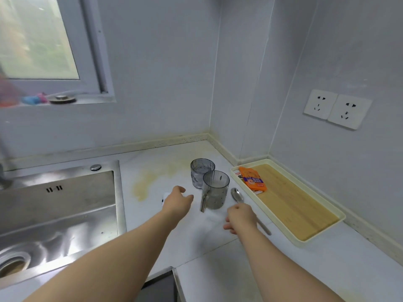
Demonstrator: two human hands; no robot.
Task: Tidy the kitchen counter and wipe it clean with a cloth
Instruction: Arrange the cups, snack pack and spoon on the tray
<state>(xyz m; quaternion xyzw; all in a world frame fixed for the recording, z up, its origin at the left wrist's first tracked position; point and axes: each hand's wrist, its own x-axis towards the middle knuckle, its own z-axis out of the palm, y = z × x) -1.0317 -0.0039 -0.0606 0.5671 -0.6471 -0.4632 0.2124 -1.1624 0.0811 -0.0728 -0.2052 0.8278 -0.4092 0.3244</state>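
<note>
Tidying is the step, I think: right hand bends over the spoon handle, at 5 o'clock from the handled cup, grip unclear; left hand reaches at 9 o'clock, thumb spread, empty. Next needs a firm pinch on the thin handle.

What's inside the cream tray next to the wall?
A wooden board fills the cream tray. An orange snack packet lies at its far end, on top of other packets; only their edges peek out, so what they are stays hidden.
</note>
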